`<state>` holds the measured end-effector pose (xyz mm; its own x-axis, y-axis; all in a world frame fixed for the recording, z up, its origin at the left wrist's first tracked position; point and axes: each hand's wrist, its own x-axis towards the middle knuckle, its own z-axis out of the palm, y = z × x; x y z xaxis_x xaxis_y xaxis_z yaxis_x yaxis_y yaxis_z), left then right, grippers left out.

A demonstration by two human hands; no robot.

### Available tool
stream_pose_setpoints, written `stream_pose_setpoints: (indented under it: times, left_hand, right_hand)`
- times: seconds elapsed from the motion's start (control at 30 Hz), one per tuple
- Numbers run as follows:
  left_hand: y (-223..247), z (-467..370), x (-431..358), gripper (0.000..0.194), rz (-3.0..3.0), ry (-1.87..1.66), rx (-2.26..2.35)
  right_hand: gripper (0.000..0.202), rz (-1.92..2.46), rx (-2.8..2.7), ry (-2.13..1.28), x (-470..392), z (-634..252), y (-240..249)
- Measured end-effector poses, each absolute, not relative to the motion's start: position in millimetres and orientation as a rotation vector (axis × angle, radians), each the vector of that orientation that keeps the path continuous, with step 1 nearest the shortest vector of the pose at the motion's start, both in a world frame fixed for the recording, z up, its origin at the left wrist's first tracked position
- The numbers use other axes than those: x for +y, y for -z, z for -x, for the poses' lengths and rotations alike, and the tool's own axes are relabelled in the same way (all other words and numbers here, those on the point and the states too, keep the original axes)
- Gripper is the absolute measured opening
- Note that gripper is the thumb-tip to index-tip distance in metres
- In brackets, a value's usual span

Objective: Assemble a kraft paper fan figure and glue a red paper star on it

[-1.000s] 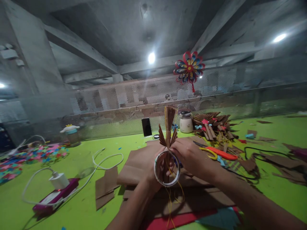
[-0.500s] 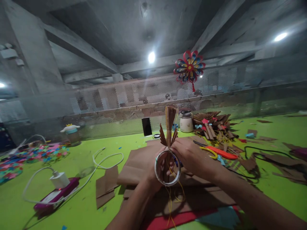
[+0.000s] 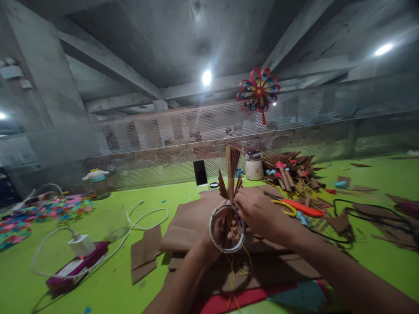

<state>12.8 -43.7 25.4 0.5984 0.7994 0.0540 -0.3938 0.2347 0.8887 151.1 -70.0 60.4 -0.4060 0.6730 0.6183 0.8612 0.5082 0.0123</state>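
A pleated brown paper fan (image 3: 233,163) stands upright at the centre, with two smaller folded wings at its base. My left hand (image 3: 218,226) is closed around the lower part of the fan. A whitish ring (image 3: 242,240) hangs in front of that hand; whether it is worn on the wrist is unclear. My right hand (image 3: 253,207) has its fingers pinched at the fan's narrow neck, from the right. Thin yellow string (image 3: 232,279) dangles below the hands. Brown paper sheets (image 3: 186,218) lie stacked beneath them.
Orange and yellow scissors (image 3: 303,208) lie right of my hands, before a heap of finished paper fans (image 3: 290,170). A jar (image 3: 254,165) and a phone (image 3: 200,172) stand at the back. Left are a purple power strip (image 3: 78,266), a white cable (image 3: 147,227) and colourful paper pieces (image 3: 62,208).
The ring has shifted slightly left and tilted. My right hand has moved a little at the fan's neck; the fan stays nearly in place.
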Motion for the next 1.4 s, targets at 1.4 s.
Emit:
stream_pose_setpoints:
  times: [1.4]
  left_hand:
    - [-26, -15, -46, 0.031, -0.996, -0.945, 0.506]
  right_hand:
    - [0.014, 1.205, -2.200, 0.262, -79, -154, -72]
